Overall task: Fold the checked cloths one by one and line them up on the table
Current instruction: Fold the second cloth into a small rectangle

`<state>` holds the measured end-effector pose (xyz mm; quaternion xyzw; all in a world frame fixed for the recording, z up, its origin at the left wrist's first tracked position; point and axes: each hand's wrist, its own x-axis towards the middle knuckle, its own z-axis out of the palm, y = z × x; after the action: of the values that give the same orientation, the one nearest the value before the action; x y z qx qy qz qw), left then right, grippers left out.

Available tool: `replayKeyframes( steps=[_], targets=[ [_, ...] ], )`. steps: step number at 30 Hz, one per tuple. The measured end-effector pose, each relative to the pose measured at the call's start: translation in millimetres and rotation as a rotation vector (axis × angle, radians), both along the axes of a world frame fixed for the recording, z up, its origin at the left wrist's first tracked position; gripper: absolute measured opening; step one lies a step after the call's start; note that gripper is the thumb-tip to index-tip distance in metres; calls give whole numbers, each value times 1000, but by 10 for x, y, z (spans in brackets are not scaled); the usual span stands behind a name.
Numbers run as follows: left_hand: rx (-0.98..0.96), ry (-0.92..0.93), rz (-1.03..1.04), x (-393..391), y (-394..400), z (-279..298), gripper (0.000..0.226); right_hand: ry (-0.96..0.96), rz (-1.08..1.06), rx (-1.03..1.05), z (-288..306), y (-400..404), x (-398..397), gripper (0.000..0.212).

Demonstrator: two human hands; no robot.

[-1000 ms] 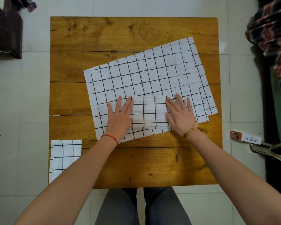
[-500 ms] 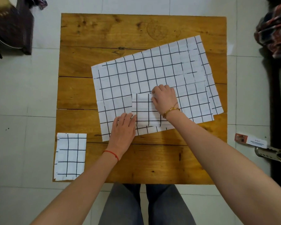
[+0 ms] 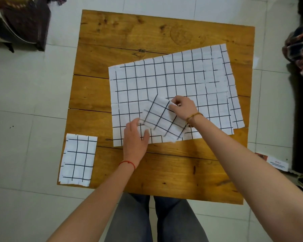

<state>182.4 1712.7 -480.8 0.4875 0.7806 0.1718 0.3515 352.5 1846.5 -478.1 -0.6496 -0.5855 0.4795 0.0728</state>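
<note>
A small folded white cloth with a black grid (image 3: 163, 118) is tilted and lifted over the pile of flat checked cloths (image 3: 173, 81) in the middle of the wooden table (image 3: 129, 32). My right hand (image 3: 182, 107) pinches its far right corner. My left hand (image 3: 136, 137) holds its near left corner, thumb under the fabric. Another folded checked cloth (image 3: 78, 158) lies flat at the table's near left corner, partly over the edge.
A dark chair or stool (image 3: 23, 20) stands on the tiled floor at the far left. Plaid fabric (image 3: 301, 48) hangs at the right. A small box (image 3: 273, 161) lies on the floor by the table's right side. My legs are under the near edge.
The cloth was pressed flat under both hands, then folded smaller. Now both hands have gripped its corners and raised it, turned at an angle. The camera view has shifted left.
</note>
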Motion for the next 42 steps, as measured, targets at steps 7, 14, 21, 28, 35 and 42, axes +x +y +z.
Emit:
replayKeyframes(
  steps=[7, 14, 21, 28, 35, 42],
  targets=[
    [-311, -823, 539, -46, 201, 204, 63, 415, -412, -283, 257, -295, -159, 14],
    [-327, -970, 580, -345, 87, 306, 69, 690, -657, -467, 334, -633, -424, 9],
    [-290, -520, 372, -873, -280, 321, 61, 225, -320, -172, 209, -1146, -787, 22],
    [-276, -301, 267, -1287, -762, 275, 22, 24, -185, -175, 22, -1691, -1227, 32],
    [-341, -291, 213, -1526, -976, 282, 53, -156, -85, -202, -75, -2027, -1470, 32],
    [-386, -314, 160, -1636, -1146, 206, 55, -286, -7, -215, -112, -2204, -1533, 30]
  ],
)
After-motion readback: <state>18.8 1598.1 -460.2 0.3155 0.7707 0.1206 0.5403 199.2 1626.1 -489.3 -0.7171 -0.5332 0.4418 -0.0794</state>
